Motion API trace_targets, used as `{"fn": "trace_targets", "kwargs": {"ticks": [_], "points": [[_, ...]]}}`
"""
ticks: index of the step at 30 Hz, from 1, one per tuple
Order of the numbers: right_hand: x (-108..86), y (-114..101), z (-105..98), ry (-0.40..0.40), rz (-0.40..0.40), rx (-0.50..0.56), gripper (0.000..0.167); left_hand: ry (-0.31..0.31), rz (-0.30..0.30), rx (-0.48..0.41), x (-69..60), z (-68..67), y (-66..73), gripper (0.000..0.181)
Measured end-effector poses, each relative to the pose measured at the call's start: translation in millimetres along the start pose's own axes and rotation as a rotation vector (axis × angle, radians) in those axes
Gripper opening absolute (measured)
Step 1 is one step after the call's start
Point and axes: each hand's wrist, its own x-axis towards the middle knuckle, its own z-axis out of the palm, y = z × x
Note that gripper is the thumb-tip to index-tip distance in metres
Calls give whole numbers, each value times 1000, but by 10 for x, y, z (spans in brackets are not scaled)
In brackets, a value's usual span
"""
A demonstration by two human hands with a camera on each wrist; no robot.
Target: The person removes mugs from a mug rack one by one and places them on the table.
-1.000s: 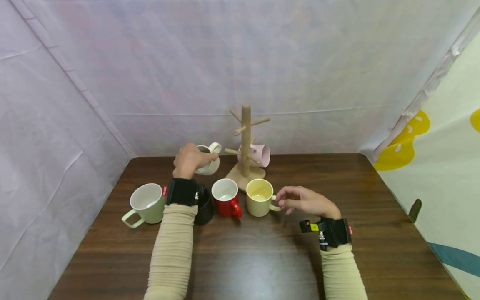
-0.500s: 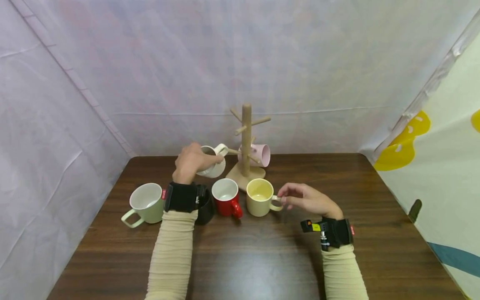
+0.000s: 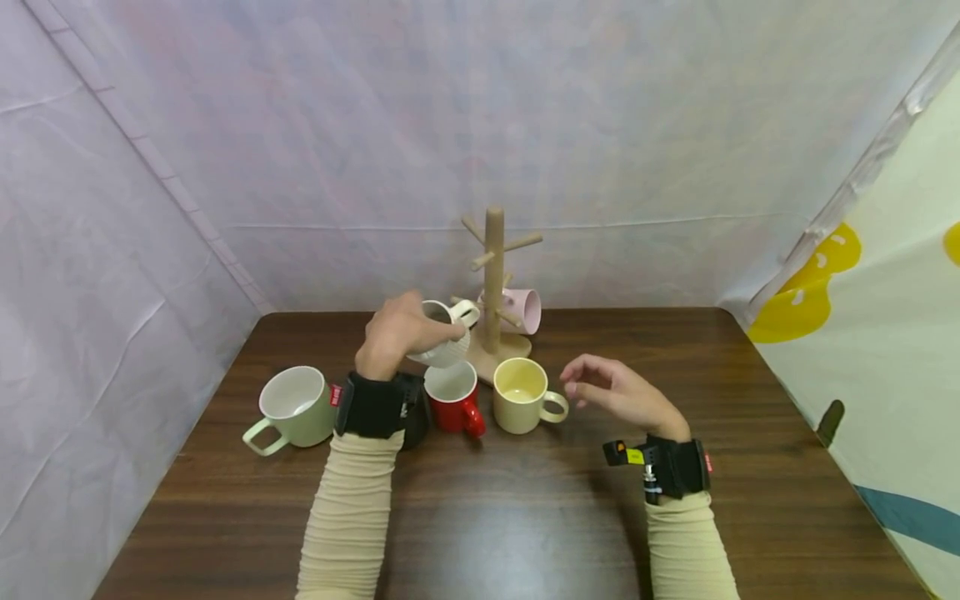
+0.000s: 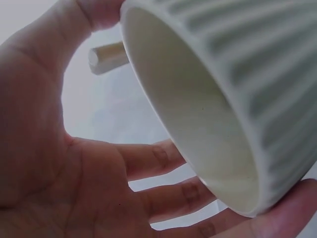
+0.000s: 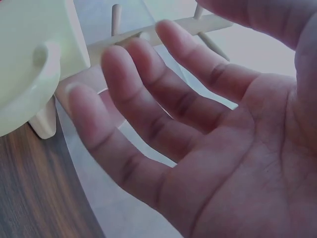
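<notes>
My left hand [image 3: 402,331] grips a white ribbed mug [image 4: 267,64] by its body, thumb and fingers around the rim end. The mug is tilted, its handle toward the wooden mug tree [image 3: 493,283], close to a lower peg. My right hand [image 3: 621,392] hovers just right of the yellow mug [image 3: 517,408], fingers loosely bent, holding nothing and apart from that mug's handle. A pink mug [image 3: 528,310] hangs on a low peg at the tree's back right. The red mug [image 3: 452,408] stands upright below the white one.
A pale green mug [image 3: 300,412] stands at the left of the dark wooden table [image 3: 510,517]. The black mug [image 3: 415,427] is partly hidden behind my left wrist. White cloth walls [image 3: 360,150] enclose the back and sides.
My left hand has carried the white mug rightward and slightly nearer, toward the tree. My right hand has drawn a little away from the yellow mug, whose handle has turned slightly.
</notes>
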Motion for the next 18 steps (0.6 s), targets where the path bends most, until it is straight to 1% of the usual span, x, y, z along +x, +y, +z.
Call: {"fn": "trace_targets", "kwargs": {"ticks": [4,7,9,13,15,18], "points": [[10,-26,2,97,-2,-24,14,-2,33,23,-24,27,61,53],[5,-49,10,165,-3,-24,15,-21,56,27,-49,53,109,51],[-3,-66,14,200,-3,-30,15,-38,74,35,-64,72,138,52],[-13,-92,22,247,1,-18,14,-70,128,41,-87,102,206,57],[-13,-103,29,262,0,1,14,-85,164,36,-97,114,246,56],[-11,-127,49,279,0,35,16,-108,217,28,-109,135,303,48]]}}
